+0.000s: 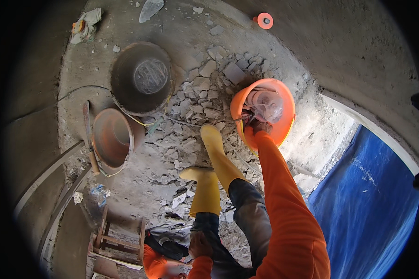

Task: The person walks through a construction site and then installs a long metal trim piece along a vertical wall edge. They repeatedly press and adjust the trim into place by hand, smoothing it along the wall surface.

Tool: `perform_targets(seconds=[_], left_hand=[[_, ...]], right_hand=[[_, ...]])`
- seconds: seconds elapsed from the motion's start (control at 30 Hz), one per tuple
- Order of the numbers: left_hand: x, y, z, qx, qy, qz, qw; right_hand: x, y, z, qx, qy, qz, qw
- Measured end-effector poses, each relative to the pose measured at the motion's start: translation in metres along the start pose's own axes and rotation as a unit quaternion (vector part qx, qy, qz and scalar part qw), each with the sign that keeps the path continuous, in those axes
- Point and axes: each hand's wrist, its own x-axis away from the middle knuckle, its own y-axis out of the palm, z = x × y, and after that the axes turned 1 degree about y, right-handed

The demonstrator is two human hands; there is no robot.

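My right arm reaches down into an orange bucket (287, 95), and my right hand (260, 126) is inside it, fingers closed around something dark that I cannot make out. Clear plastic (268, 106) bunches up in the bucket beside that hand, with pale material under it. My left hand (200, 245) rests on my left thigh and holds nothing I can see; its fingers seem to lie loosely over the dark trousers. Below me, my yellow rubber boots (214, 144) stand on broken rubble.
Rubble (205, 88) covers the middle floor. On the left are a large dark tub (118, 69), a brownish bucket (108, 151), a long wooden-handled blade (87, 125) and a wooden frame (121, 244). A cable (186, 123) crosses the floor. Blue sheeting (372, 204) hangs right. Orange clothing (154, 262) lies lower left.
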Motion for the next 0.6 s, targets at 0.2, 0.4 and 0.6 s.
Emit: perform_targets(seconds=[0.2, 0.4, 0.6], left_hand=[[0.005, 0.001, 0.003, 0.0, -0.014, 0.0, 1.0], [0.009, 0.008, 0.002, 0.024, -0.02, -0.007, 0.999], [0.018, 0.014, 0.008, 0.036, -0.038, -0.011, 0.999]], right_hand=[[0.023, -0.045, -0.01, 0.063, 0.001, -0.136, 0.989], [0.026, -0.025, 0.002, 0.106, 0.015, -0.07, 0.992], [0.032, -0.07, 0.026, 0.164, -0.028, -0.104, 0.981]])
